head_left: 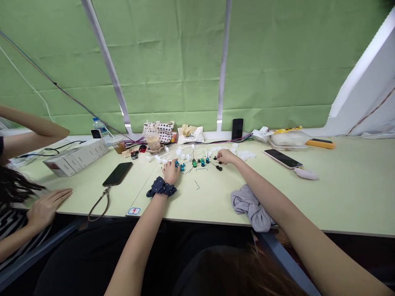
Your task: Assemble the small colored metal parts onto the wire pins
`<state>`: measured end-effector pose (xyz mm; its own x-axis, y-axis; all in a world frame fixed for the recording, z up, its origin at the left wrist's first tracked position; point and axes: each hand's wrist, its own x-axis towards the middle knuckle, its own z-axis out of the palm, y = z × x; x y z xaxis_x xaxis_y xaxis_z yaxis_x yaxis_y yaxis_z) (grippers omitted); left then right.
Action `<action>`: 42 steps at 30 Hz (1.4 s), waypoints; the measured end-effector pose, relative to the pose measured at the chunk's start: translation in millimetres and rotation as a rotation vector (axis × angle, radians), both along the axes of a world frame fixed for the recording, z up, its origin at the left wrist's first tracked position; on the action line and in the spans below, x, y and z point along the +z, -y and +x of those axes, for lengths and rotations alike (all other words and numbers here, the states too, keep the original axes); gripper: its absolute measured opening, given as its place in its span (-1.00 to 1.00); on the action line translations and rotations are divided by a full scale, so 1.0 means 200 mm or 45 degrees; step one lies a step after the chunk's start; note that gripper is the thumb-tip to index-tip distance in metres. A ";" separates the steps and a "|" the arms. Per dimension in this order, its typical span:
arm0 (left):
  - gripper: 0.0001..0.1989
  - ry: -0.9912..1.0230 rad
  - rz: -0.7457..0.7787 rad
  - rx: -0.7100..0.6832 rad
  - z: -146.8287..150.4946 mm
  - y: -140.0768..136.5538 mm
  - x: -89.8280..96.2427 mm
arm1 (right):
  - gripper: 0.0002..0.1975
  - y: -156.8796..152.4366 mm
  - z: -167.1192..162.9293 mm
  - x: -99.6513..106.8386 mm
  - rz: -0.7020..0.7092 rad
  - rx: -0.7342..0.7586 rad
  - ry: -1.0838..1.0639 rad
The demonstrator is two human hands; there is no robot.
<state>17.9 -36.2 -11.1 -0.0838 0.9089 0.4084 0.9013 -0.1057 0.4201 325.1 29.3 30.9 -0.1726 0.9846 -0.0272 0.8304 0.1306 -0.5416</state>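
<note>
My left hand (171, 172), with a dark scrunchie (161, 187) on its wrist, rests on the table with fingers apart beside small blue metal parts (180, 166). My right hand (226, 156) has its fingers pinched together by a small black part (215, 158); what is between the fingertips is too small to make out. Another small black piece (219, 167) lies just below it. Between my hands stand small green (194, 163) and blue (203, 163) parts with thin rods sticking up. Thin L-shaped hex keys (197, 185) lie nearer me.
White plastic pieces (243, 155) lie behind my hands. A grey cloth (251, 207) lies under my right forearm. Phones (117, 174) are on both sides, white boxes (77, 158) at left. An iced drink cup (153, 142) stands behind. A neighbour's hand (46, 207) rests at left.
</note>
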 end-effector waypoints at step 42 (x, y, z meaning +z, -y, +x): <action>-0.62 0.860 0.813 -0.060 -0.08 -0.03 0.07 | -0.77 0.09 -0.23 0.07 0.469 -0.252 -1.431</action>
